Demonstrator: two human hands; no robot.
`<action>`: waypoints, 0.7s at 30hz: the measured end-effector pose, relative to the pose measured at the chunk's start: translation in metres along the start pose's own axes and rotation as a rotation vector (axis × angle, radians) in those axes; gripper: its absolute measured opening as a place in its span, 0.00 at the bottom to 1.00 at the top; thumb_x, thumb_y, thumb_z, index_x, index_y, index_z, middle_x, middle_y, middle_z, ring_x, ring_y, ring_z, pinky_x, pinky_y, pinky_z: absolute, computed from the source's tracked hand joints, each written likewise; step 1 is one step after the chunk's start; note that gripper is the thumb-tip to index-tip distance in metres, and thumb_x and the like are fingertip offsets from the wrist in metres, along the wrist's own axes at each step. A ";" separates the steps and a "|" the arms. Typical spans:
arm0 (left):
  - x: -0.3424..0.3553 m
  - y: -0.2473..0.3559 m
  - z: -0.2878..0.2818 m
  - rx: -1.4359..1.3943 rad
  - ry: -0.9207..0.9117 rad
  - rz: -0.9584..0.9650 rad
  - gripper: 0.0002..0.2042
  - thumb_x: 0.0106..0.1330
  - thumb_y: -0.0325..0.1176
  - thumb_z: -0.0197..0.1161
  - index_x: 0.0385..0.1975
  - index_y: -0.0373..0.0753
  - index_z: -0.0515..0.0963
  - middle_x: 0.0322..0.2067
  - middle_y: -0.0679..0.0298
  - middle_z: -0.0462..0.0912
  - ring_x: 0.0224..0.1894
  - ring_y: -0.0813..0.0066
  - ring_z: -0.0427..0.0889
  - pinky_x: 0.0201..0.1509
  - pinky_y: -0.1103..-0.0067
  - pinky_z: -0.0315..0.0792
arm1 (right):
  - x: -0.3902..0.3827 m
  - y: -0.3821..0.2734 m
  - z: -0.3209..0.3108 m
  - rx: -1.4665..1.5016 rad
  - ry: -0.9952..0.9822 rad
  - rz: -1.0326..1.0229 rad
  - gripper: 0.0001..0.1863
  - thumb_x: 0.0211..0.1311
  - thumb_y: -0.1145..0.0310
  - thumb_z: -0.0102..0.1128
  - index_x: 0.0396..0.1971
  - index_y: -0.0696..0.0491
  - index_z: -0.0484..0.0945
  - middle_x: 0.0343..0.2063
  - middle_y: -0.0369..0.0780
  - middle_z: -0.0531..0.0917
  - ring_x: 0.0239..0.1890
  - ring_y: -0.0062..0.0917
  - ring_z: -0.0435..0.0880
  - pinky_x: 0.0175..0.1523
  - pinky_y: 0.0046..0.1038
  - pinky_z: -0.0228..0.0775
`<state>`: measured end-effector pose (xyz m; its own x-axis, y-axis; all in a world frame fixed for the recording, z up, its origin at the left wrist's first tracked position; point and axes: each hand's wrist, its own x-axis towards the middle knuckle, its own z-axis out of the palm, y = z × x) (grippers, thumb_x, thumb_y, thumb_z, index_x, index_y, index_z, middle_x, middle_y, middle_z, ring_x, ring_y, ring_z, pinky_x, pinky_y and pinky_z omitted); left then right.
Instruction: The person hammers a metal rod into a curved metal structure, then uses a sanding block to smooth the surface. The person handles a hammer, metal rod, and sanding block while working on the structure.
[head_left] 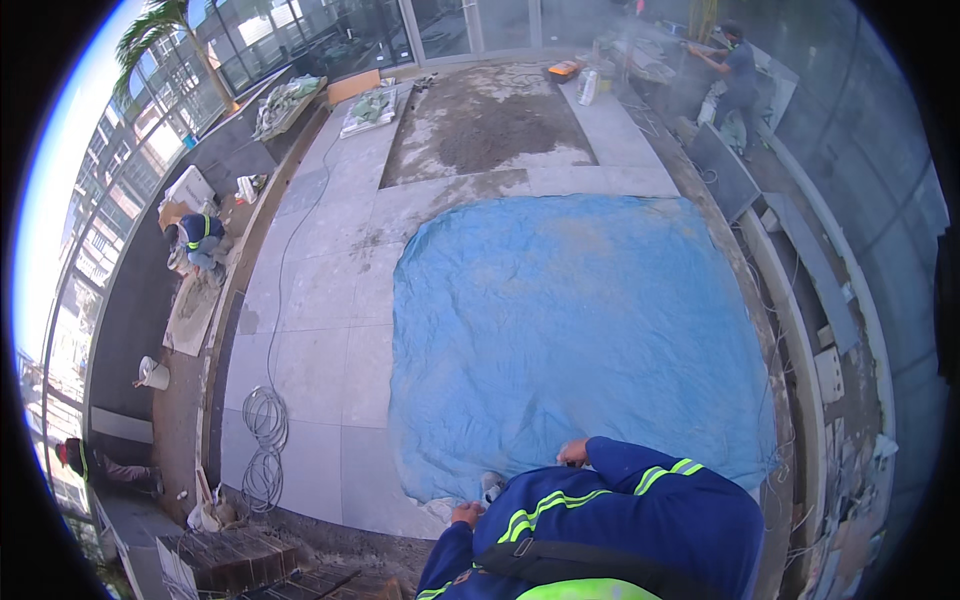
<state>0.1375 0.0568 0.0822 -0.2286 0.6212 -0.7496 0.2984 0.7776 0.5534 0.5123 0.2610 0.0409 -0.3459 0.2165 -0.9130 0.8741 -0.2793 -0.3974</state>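
A large blue tarp lies spread and wrinkled over the paving in front of me. My left hand is low at the tarp's near left corner, its fingers closed on the crumpled edge. Further right, my right hand is just above the tarp's near part, its fingers curled. A small dark patch shows at those fingers, too small to make out. Between the two hands, a grey shoe stands at the tarp's near edge. My blue sleeves with reflective bands hide part of that edge.
Coiled cable lies on the grey tiles at left. A bare dirt bed lies beyond the tarp. One person crouches at left, another bends at lower left, and a third works in dust at far right.
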 end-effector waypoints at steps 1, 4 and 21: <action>0.001 0.005 -0.003 0.067 -0.008 0.022 0.19 0.73 0.45 0.61 0.49 0.35 0.86 0.42 0.59 0.92 0.43 0.67 0.90 0.48 0.71 0.82 | 0.002 0.004 0.003 -0.009 0.028 -0.016 0.32 0.70 0.44 0.59 0.59 0.56 0.82 0.48 0.48 0.88 0.43 0.37 0.90 0.51 0.41 0.79; 0.010 0.018 -0.011 0.115 -0.051 0.005 0.20 0.71 0.45 0.61 0.48 0.35 0.87 0.42 0.58 0.92 0.45 0.68 0.89 0.53 0.72 0.80 | 0.002 0.017 0.015 0.082 0.090 -0.062 0.32 0.67 0.43 0.61 0.55 0.56 0.85 0.46 0.48 0.88 0.42 0.37 0.89 0.50 0.41 0.79; 0.084 0.064 -0.020 -0.010 -0.264 -0.122 0.21 0.76 0.44 0.59 0.59 0.35 0.78 0.49 0.55 0.90 0.39 0.61 0.90 0.40 0.64 0.81 | -0.007 0.051 0.049 0.175 0.360 0.018 0.37 0.61 0.39 0.63 0.55 0.59 0.83 0.54 0.49 0.86 0.58 0.40 0.85 0.61 0.40 0.74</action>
<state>0.1187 0.1604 0.0620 -0.0124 0.4773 -0.8787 0.2737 0.8468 0.4561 0.5427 0.1989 0.0226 -0.1621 0.5152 -0.8416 0.7971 -0.4344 -0.4195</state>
